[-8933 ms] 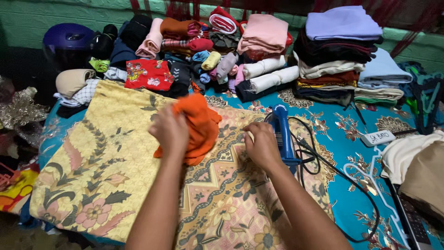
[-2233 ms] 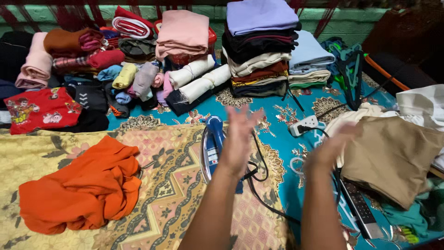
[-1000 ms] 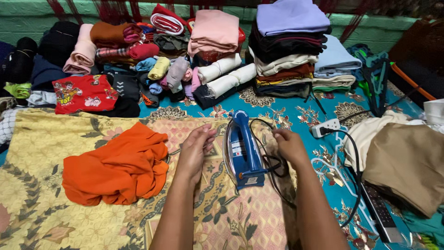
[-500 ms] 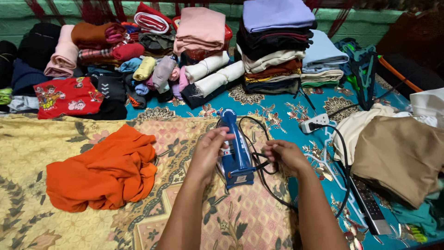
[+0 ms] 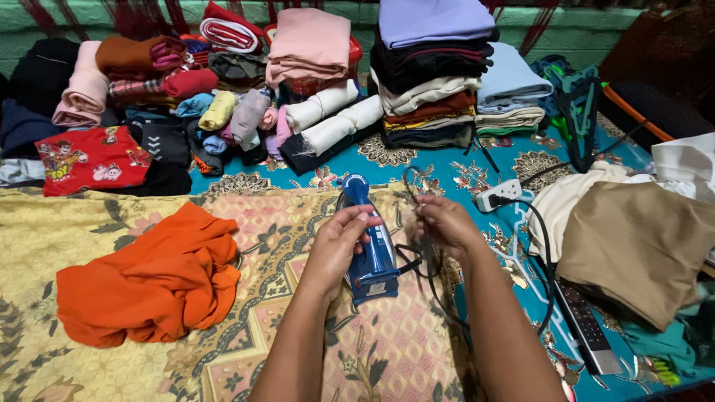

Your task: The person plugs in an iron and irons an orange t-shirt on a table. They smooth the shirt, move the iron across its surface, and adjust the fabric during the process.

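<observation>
Now your left hand (image 5: 337, 244) gripped the blue iron (image 5: 370, 242) while your right fingers (image 5: 430, 216) pinched its black cord (image 5: 417, 257) beside it; gathering even loops suited best.

My surface: teal patterned sheet (image 5: 521, 160) w/ yellow floral cloth (image 5: 89, 223) spread over it. On them: blue iron (image 5: 370, 246), orange garment (image 5: 153, 275), folded clothes stacks (image 5: 439, 74), tan fabric (image 5: 633, 246), white power strip (image 5: 499, 195).

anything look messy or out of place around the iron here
The black cord loops in a tangle beside the blue iron, between the left hand and right hand. The orange garment lies crumpled on the patterned cloth, unlike the folded stacks behind.
</observation>
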